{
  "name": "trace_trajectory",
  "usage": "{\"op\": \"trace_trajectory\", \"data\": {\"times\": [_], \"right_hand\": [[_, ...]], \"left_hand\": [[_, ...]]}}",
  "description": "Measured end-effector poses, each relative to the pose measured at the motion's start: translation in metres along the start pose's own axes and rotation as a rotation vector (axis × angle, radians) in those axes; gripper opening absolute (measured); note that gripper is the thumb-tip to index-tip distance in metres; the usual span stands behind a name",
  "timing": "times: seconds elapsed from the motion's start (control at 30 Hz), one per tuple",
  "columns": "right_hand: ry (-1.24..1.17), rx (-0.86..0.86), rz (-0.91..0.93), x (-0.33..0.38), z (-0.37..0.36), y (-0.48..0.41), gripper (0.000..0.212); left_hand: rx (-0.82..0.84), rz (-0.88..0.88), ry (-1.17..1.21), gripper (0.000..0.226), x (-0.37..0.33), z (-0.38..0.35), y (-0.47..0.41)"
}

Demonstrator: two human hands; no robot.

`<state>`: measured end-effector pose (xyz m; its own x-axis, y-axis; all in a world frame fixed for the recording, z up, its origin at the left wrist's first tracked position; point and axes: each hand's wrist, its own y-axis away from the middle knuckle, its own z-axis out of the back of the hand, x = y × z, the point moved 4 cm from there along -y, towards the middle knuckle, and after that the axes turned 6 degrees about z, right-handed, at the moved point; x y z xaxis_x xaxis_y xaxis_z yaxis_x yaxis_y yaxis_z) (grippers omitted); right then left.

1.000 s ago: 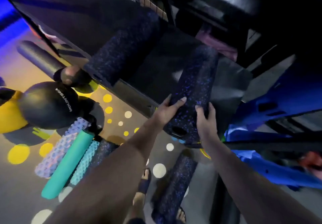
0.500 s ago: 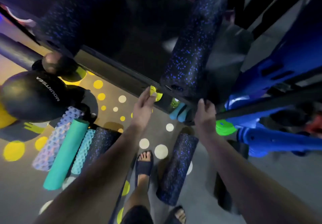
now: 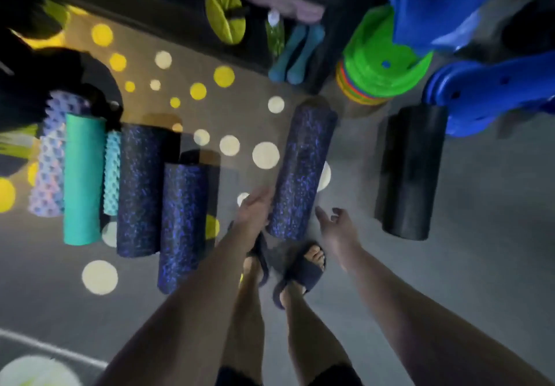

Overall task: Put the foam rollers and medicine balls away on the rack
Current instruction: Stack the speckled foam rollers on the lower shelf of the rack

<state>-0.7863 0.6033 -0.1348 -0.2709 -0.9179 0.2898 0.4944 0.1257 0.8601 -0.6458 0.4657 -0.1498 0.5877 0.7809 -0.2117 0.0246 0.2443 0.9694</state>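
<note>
in the centre of the frame, the left hand (image 3: 255,210) lay with straight fingers against the blue-speckled foam roller (image 3: 303,172) on the floor (image 3: 450,280), while the right hand (image 3: 338,228) hung loosely spread just beside its lower right end.

Dotted floor (image 3: 480,265), foam rollers (image 3: 141,187), black roller (image 3: 411,172)

Bare floor (image 3: 354,151) lies open along both long sides of the speckled roller (image 3: 303,172), between the black roller (image 3: 411,172) and the row of rollers (image 3: 138,187), while sandalled feet (image 3: 303,268) crowd its near end and stacked discs (image 3: 381,67) its far end.
</note>
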Motion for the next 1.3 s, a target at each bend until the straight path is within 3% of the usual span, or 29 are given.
{"op": "trace_trajectory", "data": {"times": [0.1,0.17,0.27,0.3,0.37,0.4,0.47,0.53,0.63,0.73,0.83,0.9,1.03,1.1,1.2,1.3], "right_hand": [[-0.027,0.075,-0.002,-0.043,-0.048,-0.088,0.082],[-0.138,0.113,0.054,-0.060,-0.076,-0.146,0.079],[-0.258,0.148,0.156,-0.095,-0.120,-0.206,0.084],[-0.295,0.143,0.180,-0.106,-0.132,-0.214,0.092],[-0.355,0.112,0.179,-0.128,-0.144,-0.221,0.099],[-0.350,0.112,0.181,-0.131,-0.145,-0.212,0.098],[-0.287,0.103,0.168,-0.130,-0.145,-0.185,0.105],[-0.144,0.093,0.187,-0.123,-0.136,-0.146,0.116],[0.104,0.182,0.253,-0.084,-0.115,-0.070,0.128],[0.293,0.247,0.375,0.009,-0.075,0.037,0.128],[0.350,0.304,0.456,0.113,-0.042,0.145,0.112],[0.350,0.295,0.555,0.183,-0.026,0.207,0.111],[0.202,0.209,0.747,0.298,0.002,0.314,0.104],[0.035,0.175,0.777,0.335,0.012,0.349,0.077],[-0.289,0.160,0.708,0.361,0.021,0.365,0.047],[-0.552,0.094,0.574,0.375,0.040,0.347,0.068]], "left_hand": [[-0.022,0.006,-0.038,0.016,0.035,-0.022,-0.083],[-0.042,-0.035,-0.126,0.020,0.050,-0.031,-0.146],[-0.073,-0.076,-0.412,0.058,0.087,-0.040,-0.226],[-0.086,-0.108,-0.484,0.071,0.098,-0.041,-0.240],[-0.093,-0.128,-0.503,0.074,0.114,-0.043,-0.237],[-0.099,-0.105,-0.486,0.073,0.122,-0.041,-0.233],[-0.150,0.024,-0.499,0.091,0.141,-0.025,-0.215],[-0.153,0.051,-0.525,0.110,0.149,-0.004,-0.175],[-0.038,0.082,-0.222,0.063,0.131,0.030,-0.058],[0.045,0.108,0.012,0.023,0.090,0.079,0.078],[0.060,0.092,0.186,0.021,0.036,0.127,0.192],[-0.009,-0.082,0.255,0.022,-0.009,0.165,0.251],[-0.074,-0.347,0.358,0.041,-0.089,0.222,0.312],[-0.072,-0.420,0.388,0.065,-0.128,0.235,0.323],[-0.088,-0.609,0.380,0.029,-0.193,0.235,0.369],[-0.015,-0.726,0.290,0.031,-0.244,0.219,0.383]]}}
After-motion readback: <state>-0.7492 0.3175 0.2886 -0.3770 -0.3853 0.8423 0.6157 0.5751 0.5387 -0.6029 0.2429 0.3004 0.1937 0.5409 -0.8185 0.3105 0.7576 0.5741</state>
